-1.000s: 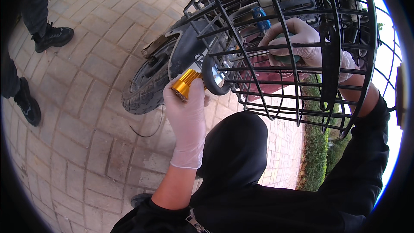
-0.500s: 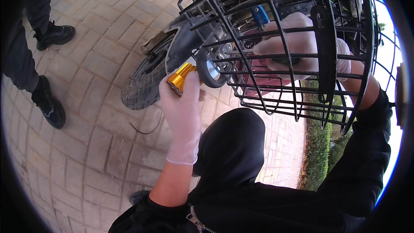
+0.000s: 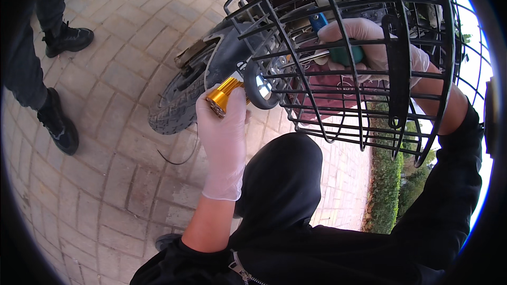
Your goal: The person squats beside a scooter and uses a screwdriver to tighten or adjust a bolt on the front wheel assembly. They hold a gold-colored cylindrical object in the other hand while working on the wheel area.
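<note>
Ok, L/R hands (image 3: 224, 129): gold cyl. (image 3: 225, 94), screwdriver (image 3: 339, 57) resp.

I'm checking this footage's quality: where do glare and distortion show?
Head view: the sky at far right is blown out to white; head view: lines in the paving bend toward the rim; head view: bright streaks mark the gold cylinder.

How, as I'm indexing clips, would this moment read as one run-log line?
left hand: holds gold cylindrical part | right hand: holds green-handled tool, seen through black wire basket | nearby: tyre, paved ground
</note>
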A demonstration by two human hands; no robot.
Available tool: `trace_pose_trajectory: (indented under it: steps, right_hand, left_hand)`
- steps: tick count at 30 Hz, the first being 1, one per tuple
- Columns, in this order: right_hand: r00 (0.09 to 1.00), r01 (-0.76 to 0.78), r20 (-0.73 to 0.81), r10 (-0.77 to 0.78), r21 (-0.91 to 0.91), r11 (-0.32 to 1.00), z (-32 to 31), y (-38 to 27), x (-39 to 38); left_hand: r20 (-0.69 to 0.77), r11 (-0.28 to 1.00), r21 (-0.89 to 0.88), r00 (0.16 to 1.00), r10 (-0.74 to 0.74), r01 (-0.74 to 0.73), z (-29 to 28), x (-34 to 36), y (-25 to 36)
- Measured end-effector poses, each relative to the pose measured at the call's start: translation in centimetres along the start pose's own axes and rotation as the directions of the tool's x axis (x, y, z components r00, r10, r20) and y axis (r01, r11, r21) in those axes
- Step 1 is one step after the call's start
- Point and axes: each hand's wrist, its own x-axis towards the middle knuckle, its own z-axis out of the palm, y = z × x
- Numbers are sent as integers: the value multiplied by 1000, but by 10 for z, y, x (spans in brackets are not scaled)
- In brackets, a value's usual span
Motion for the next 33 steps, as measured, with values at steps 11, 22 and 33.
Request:
trace_pose_trajectory:
  steps: [11,22,33]
  right_hand:
    - [993,-118,-26,116,-98,988,-6,12,0]
    - [829,557,249,-501,-441,704,-4,1,3]
    - [961,271,74,-265,-413,869,2,4,3]
  left_hand:
    - [-8,999,-46,1000,-2,1,1,3,-4]
    - [4,999,8,999,35,-35,0,1,-3]
    - [-3,1000,3,1000,30,-30,1,-2,-1]
